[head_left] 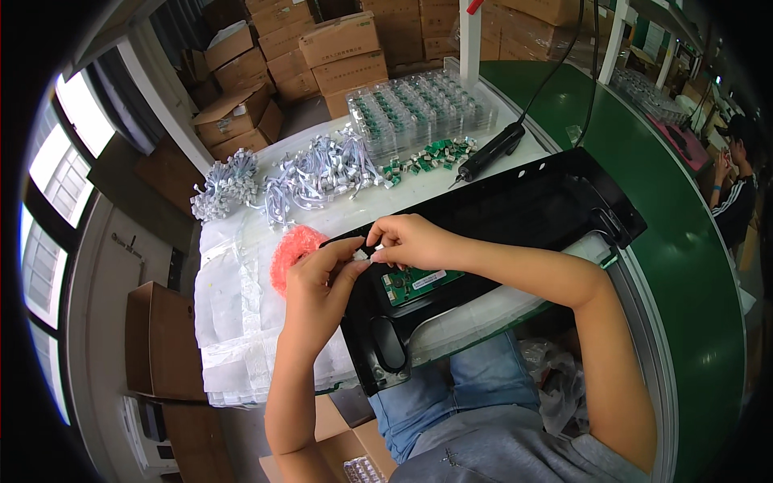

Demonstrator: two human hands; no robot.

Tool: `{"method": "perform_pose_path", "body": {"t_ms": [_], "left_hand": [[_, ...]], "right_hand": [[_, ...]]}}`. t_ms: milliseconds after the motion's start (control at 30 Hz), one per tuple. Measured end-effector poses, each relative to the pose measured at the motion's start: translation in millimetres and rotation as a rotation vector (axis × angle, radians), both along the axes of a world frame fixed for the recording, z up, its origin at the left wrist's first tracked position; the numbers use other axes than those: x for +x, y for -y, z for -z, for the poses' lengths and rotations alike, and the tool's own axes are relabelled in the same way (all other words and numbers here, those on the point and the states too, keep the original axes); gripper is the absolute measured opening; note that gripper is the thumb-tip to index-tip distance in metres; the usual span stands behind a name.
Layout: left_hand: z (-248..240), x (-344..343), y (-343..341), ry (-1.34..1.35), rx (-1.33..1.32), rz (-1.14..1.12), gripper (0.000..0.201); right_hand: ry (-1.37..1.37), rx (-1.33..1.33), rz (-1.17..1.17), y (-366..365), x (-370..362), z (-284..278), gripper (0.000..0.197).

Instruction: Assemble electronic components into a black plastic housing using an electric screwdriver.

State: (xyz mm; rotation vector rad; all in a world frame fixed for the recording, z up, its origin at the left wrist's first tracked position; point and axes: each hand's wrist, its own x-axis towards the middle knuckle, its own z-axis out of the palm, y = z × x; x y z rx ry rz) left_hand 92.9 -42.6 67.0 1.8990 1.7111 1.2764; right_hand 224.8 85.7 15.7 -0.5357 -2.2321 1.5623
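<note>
My left hand [316,278] and my right hand [415,241] meet fingertip to fingertip over the left part of a long black tray-like housing [515,211]. Pinched between them is a small white connector [361,255], partly covered by the fingers. Just below the right hand, a green circuit board [419,283] with a white label sits in the housing. The housing lies tilted across the table's near edge, above my lap. Red bubble wrap [295,248] is tucked beside my left hand.
Behind the housing lie bundles of white-plugged cables [322,171], loose small green boards [435,155] and stacked clear trays [423,113] of boards. A black electric screwdriver [493,153] rests beyond the housing, its cord rising. Cardboard boxes [346,60] stand behind; another person [737,189] is far right.
</note>
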Motion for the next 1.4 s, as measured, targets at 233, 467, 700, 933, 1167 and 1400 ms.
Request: {"method": "perform_pose_path", "body": {"t_ms": [233,467,700,933,1167,1400], "left_hand": [[20,-9,-15,-0.073,0.011,-0.098,0.014],[37,-18,-26,-0.254,0.123,-0.061,0.013],[41,-24,-27,0.007,-0.061,0.031,0.013],[34,-27,-30,-0.174,-0.09,0.061,0.014],[38,-28,-25,-0.203,-0.073,0.078,0.014],[15,6,-28,-0.659,0.035,-0.065,0.012]], "right_hand": [[-0.009,0.5,0.068,15,-7,20,0.016],[0.103,0.632,0.05,22,-5,36,0.019],[0.104,0.663,0.07,25,-6,38,0.018],[0.205,0.732,0.122,27,-11,32,0.029],[0.048,0.608,0.176,24,5,23,0.017],[0.039,0.6,0.293,5,43,40,0.006]]}}
